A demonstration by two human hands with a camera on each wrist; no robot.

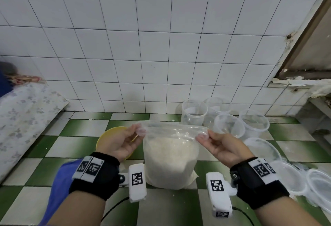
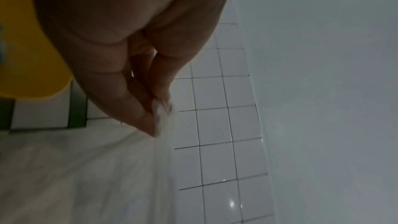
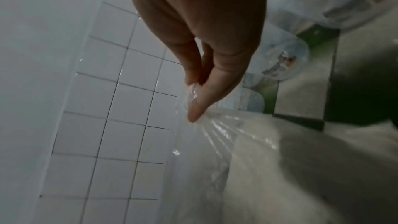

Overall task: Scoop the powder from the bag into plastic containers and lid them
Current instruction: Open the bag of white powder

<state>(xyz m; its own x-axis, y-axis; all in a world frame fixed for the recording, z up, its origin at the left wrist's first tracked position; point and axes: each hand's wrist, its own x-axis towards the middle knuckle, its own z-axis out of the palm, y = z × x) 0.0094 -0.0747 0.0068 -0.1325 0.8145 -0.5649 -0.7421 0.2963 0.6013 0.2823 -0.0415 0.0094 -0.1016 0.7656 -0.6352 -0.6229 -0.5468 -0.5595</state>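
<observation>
A clear plastic bag (image 1: 171,159) of pale powder stands upright on the green-and-white checked floor, straight ahead. My left hand (image 1: 138,131) pinches the bag's top left corner, and my right hand (image 1: 201,136) pinches its top right corner, stretching the mouth between them. In the left wrist view the left hand (image 2: 160,117) nips the plastic film. In the right wrist view the right hand (image 3: 193,98) pinches crinkled plastic above the powder (image 3: 280,168). Several clear plastic containers (image 1: 194,113) stand behind the bag to the right. Clear lids (image 1: 286,177) lie at the right.
A yellow bowl (image 1: 107,136) sits behind my left hand, partly hidden. The white tiled wall (image 1: 161,55) rises just beyond the containers. A floral cloth (image 1: 23,118) covers something at the left. A blue cloth (image 1: 60,181) lies under my left forearm.
</observation>
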